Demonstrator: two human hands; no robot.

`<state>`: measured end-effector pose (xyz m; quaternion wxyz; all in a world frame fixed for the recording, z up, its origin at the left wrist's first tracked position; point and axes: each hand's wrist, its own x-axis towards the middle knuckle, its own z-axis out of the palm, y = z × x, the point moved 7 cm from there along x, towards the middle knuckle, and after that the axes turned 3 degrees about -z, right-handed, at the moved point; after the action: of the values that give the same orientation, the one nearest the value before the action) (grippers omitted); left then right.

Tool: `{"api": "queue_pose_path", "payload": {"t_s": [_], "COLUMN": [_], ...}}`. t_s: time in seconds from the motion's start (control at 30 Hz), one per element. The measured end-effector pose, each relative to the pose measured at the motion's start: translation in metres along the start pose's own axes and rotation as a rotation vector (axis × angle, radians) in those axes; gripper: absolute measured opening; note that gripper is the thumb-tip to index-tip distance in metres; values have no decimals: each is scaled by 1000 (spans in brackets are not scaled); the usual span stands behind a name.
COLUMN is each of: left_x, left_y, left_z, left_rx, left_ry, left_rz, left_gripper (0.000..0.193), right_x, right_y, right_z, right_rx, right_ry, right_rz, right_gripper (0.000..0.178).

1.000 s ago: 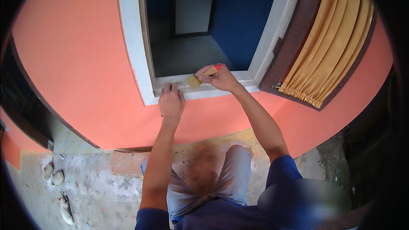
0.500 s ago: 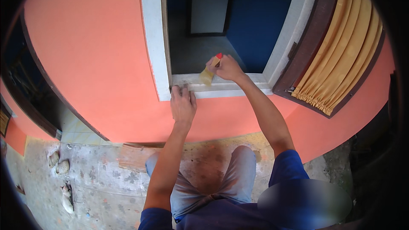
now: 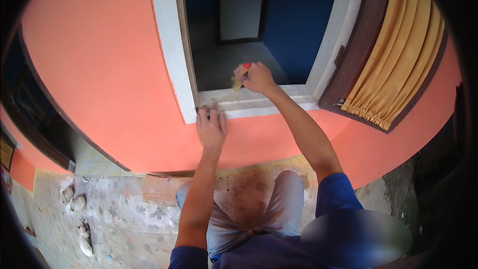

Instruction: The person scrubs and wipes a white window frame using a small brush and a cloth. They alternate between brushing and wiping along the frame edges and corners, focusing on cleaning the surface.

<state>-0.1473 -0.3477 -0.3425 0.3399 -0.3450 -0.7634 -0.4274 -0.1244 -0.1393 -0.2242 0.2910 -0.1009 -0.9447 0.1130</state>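
My right hand (image 3: pixel 258 77) grips a paintbrush (image 3: pixel 238 83) over the far side of the window sill (image 3: pixel 259 100). The brush has pale yellow bristles pointing down and a red tip on its handle; motion blurs it a little. At the sill's left corner, my left hand (image 3: pixel 211 128) presses with bent fingers on the front edge. Something small and greyish-brown shows at its fingertips, too blurred to name. White paint covers the window frame (image 3: pixel 167 35), with a bare brownish strip along its inner left side.
Salmon-coloured wall (image 3: pixel 99 69) surrounds the window. On the right stands an opened dark-framed casement with a gold curtain (image 3: pixel 398 65). Below lie a wooden board (image 3: pixel 162 189), a pair of shoes (image 3: pixel 78 203) and a white elongated thing (image 3: pixel 85 243) on the stained floor (image 3: pixel 124 224).
My right hand and the paintbrush have shifted slightly left. The left hand remains at the sill's corner, its fingers less blurred. The whole view has moved a little.
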Motion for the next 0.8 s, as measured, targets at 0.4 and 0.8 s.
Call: {"api": "queue_pose_path", "payload": {"t_s": [0.4, 0.8], "left_x": [-2, 2], "left_y": [3, 5], "left_z": [2, 5], "left_rx": [77, 98], "left_ry": [15, -3], "left_rz": [46, 3], "left_gripper": [35, 35], "right_x": [-4, -8], "right_y": [-26, 1], "right_z": [28, -29], "right_rx": [765, 143], "right_ry": [-374, -111], "right_rz": [79, 38], "right_gripper": [20, 18]}}
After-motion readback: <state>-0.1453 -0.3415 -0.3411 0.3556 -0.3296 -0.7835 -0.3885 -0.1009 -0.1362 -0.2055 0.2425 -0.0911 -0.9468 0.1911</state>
